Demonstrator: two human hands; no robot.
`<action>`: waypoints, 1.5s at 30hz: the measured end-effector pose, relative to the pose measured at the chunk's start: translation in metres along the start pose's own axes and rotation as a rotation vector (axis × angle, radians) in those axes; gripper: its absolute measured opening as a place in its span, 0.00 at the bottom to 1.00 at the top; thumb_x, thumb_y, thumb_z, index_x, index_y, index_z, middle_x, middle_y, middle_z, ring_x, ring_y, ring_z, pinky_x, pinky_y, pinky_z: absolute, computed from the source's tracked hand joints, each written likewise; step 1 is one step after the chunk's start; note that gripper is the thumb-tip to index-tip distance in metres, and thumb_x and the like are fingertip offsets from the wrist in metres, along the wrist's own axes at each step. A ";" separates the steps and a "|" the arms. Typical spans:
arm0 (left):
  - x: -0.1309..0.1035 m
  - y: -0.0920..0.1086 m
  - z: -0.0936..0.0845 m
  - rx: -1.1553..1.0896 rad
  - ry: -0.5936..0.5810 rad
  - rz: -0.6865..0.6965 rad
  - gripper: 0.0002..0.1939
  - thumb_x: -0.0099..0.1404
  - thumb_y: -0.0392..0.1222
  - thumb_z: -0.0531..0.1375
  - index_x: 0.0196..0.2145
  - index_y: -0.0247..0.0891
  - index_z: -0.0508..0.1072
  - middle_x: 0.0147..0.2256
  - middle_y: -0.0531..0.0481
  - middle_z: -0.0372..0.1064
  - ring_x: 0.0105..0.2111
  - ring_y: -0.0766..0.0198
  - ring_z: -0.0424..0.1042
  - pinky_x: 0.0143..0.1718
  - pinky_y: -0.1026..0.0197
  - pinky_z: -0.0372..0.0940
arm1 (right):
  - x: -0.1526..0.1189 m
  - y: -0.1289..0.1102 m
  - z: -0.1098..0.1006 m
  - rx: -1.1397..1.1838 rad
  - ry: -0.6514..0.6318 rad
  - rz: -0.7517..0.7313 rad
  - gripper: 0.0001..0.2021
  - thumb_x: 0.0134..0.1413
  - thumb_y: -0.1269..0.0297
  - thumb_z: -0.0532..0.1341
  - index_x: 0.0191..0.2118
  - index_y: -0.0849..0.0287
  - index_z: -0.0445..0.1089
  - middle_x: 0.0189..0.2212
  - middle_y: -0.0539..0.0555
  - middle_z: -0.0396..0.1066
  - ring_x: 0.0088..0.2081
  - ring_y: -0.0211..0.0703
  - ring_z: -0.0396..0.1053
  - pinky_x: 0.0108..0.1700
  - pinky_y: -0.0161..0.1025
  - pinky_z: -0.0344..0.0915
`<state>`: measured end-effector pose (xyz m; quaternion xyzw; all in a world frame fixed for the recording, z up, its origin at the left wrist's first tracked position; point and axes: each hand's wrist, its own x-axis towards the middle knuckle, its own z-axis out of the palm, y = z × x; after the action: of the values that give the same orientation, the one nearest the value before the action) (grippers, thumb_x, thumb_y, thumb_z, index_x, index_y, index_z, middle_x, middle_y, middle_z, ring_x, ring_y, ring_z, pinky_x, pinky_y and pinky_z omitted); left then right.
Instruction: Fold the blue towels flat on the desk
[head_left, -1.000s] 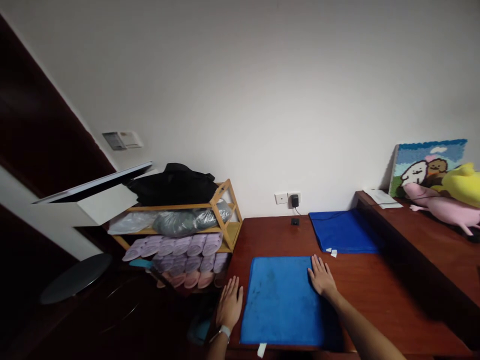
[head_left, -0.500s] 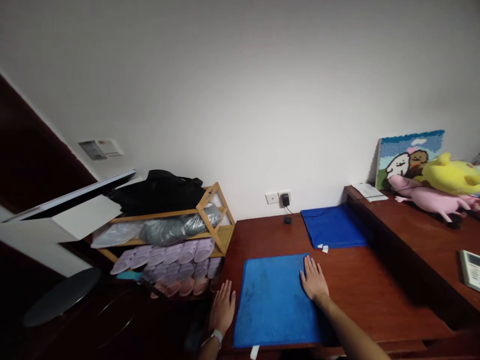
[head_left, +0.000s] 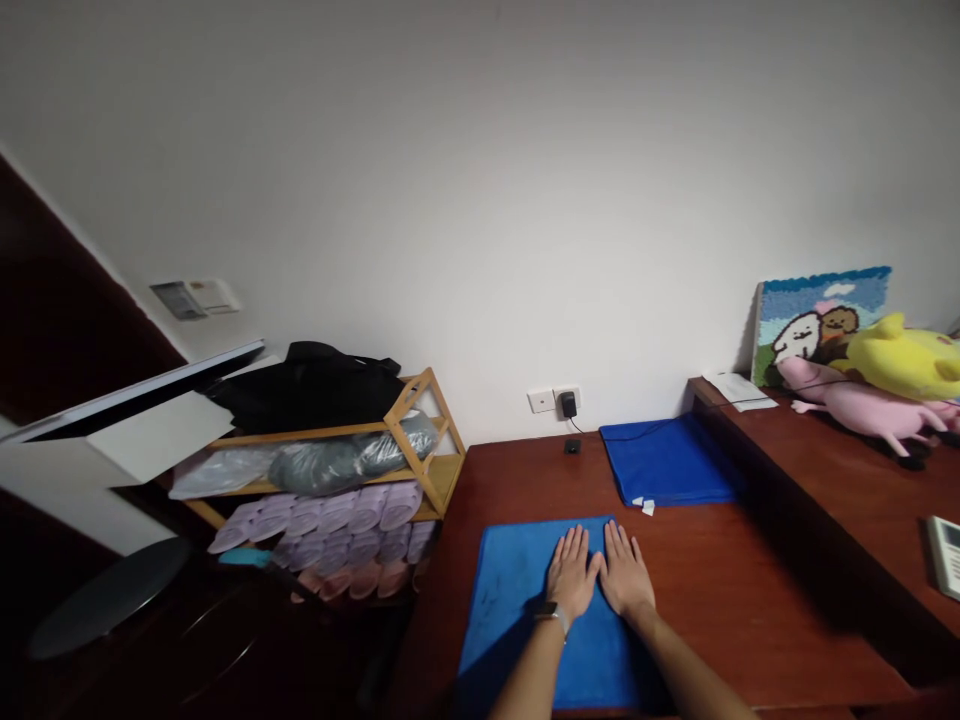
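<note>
A light-blue cloth (head_left: 510,590) with dark smudges lies flat on the reddish-brown desk (head_left: 712,590). My left hand (head_left: 572,580), with a watch at its wrist, rests palm down on the cloth, fingers stretched out. Beside it my right hand (head_left: 626,580) lies flat across the cloth's right edge, fingers extended. The thumbs meet or nearly meet. Neither hand grasps anything. Farther back on the desk is a darker blue folded cloth (head_left: 667,462) with white tags at its near edge.
Left of the desk stands a wooden rack (head_left: 442,480) with purple slippers (head_left: 364,508) and a black bag (head_left: 322,385). A plug (head_left: 568,404) sits in the wall socket. On the raised right surface are plush toys (head_left: 904,358), a dog picture (head_left: 817,320) and a calculator-like device (head_left: 945,555).
My left hand has moved right, from the desk's left edge onto the cloth beside my right hand. The right hand stays flat at the cloth's right edge.
</note>
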<state>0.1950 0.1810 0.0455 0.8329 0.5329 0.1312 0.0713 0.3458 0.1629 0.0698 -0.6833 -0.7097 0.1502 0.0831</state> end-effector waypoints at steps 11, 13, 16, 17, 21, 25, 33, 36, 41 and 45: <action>-0.079 -0.164 -0.066 0.107 0.002 -0.380 0.39 0.77 0.61 0.41 0.74 0.31 0.51 0.74 0.37 0.45 0.74 0.50 0.46 0.74 0.42 0.48 | -0.001 -0.003 0.000 -0.034 0.016 0.028 0.36 0.70 0.53 0.36 0.76 0.67 0.40 0.77 0.53 0.37 0.77 0.47 0.34 0.76 0.49 0.32; -0.095 -0.185 -0.070 0.097 0.008 -0.398 0.38 0.77 0.60 0.41 0.74 0.32 0.51 0.74 0.38 0.47 0.74 0.51 0.48 0.73 0.42 0.49 | -0.001 -0.003 0.000 -0.033 0.019 0.028 0.36 0.70 0.52 0.36 0.76 0.67 0.41 0.77 0.54 0.37 0.77 0.48 0.35 0.76 0.49 0.32; -0.118 -0.195 -0.068 0.053 0.042 -0.404 0.37 0.77 0.59 0.41 0.74 0.33 0.51 0.74 0.39 0.48 0.74 0.52 0.49 0.73 0.43 0.50 | -0.002 -0.002 0.001 -0.043 0.021 0.026 0.36 0.70 0.52 0.36 0.76 0.66 0.41 0.77 0.54 0.37 0.77 0.47 0.35 0.76 0.49 0.33; -0.125 -0.193 -0.066 0.038 0.069 -0.404 0.37 0.77 0.59 0.40 0.74 0.33 0.50 0.74 0.39 0.48 0.74 0.52 0.48 0.73 0.44 0.50 | -0.002 -0.002 0.001 -0.050 0.020 0.025 0.36 0.70 0.52 0.36 0.76 0.67 0.40 0.77 0.54 0.37 0.77 0.47 0.35 0.76 0.49 0.33; -0.143 -0.173 -0.057 0.022 0.170 -0.360 0.35 0.78 0.57 0.41 0.75 0.38 0.47 0.74 0.43 0.48 0.74 0.54 0.48 0.73 0.44 0.50 | -0.002 -0.002 0.002 -0.077 0.013 0.029 0.36 0.70 0.52 0.35 0.76 0.68 0.39 0.77 0.54 0.36 0.77 0.48 0.35 0.76 0.49 0.33; -0.146 -0.159 -0.054 0.066 0.160 -0.340 0.35 0.78 0.59 0.43 0.75 0.42 0.50 0.74 0.44 0.51 0.73 0.53 0.50 0.73 0.42 0.50 | -0.001 -0.003 -0.001 -0.085 0.004 0.032 0.36 0.70 0.52 0.35 0.76 0.67 0.39 0.77 0.53 0.36 0.77 0.47 0.35 0.76 0.49 0.33; -0.140 -0.160 -0.057 0.105 0.139 -0.327 0.35 0.77 0.60 0.43 0.74 0.40 0.52 0.73 0.44 0.52 0.73 0.53 0.52 0.73 0.42 0.50 | -0.014 -0.010 -0.004 -0.047 -0.005 0.099 0.36 0.71 0.52 0.35 0.76 0.68 0.41 0.77 0.55 0.38 0.77 0.48 0.37 0.76 0.51 0.36; -0.140 -0.163 -0.056 0.120 0.122 -0.333 0.36 0.77 0.60 0.43 0.74 0.39 0.52 0.73 0.44 0.51 0.73 0.53 0.51 0.73 0.42 0.50 | -0.024 -0.009 -0.003 -0.042 0.000 0.077 0.35 0.71 0.53 0.36 0.76 0.66 0.41 0.77 0.54 0.38 0.77 0.47 0.37 0.76 0.51 0.35; -0.135 -0.157 -0.060 0.163 0.129 -0.331 0.36 0.77 0.58 0.44 0.75 0.38 0.49 0.73 0.42 0.51 0.73 0.51 0.52 0.73 0.40 0.51 | -0.028 -0.008 -0.005 -0.031 0.008 0.062 0.36 0.70 0.52 0.35 0.76 0.67 0.40 0.77 0.53 0.37 0.77 0.47 0.36 0.76 0.50 0.34; -0.102 -0.104 -0.057 0.177 0.203 -0.182 0.33 0.79 0.53 0.43 0.76 0.42 0.41 0.74 0.45 0.46 0.74 0.53 0.49 0.74 0.42 0.49 | -0.027 -0.007 -0.004 -0.013 0.024 0.058 0.35 0.70 0.53 0.37 0.76 0.66 0.41 0.77 0.53 0.38 0.77 0.47 0.36 0.76 0.50 0.34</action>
<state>0.0470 0.1310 0.0580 0.7667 0.6200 0.1605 -0.0451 0.3416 0.1367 0.0780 -0.7060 -0.6893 0.1399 0.0827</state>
